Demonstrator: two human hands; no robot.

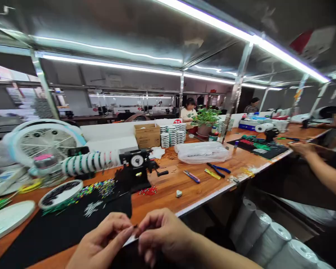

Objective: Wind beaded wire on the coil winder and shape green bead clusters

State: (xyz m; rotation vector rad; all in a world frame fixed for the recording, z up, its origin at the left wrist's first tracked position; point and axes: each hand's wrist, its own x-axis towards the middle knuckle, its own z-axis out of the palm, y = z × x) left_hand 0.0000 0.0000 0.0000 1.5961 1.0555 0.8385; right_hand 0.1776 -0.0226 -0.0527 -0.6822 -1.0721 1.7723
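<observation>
At the table's front edge, my left hand (108, 239) and my right hand (164, 233) meet with thumbs and index fingers pinched. A tiny dark piece (136, 226) shows between the fingertips, too small to name. Just beyond lies a black mat (70, 228) bearing a pile of small white-grey pieces (93, 208) and multicoloured beads (106, 188). A black hand-cranked winding device (137, 164) stands behind it, beside a row of white spools with green (91, 162). Small red pieces (148, 191) lie at its foot.
On the left are a white bowl of dark pieces (80, 184), a white plate (14, 218) and a fan (46, 144). Rightward lie a cutter knife (192, 176), blue pliers (218, 170) and a plastic-wrapped bundle (201, 152). A co-worker's arm (322, 164) reaches in at far right.
</observation>
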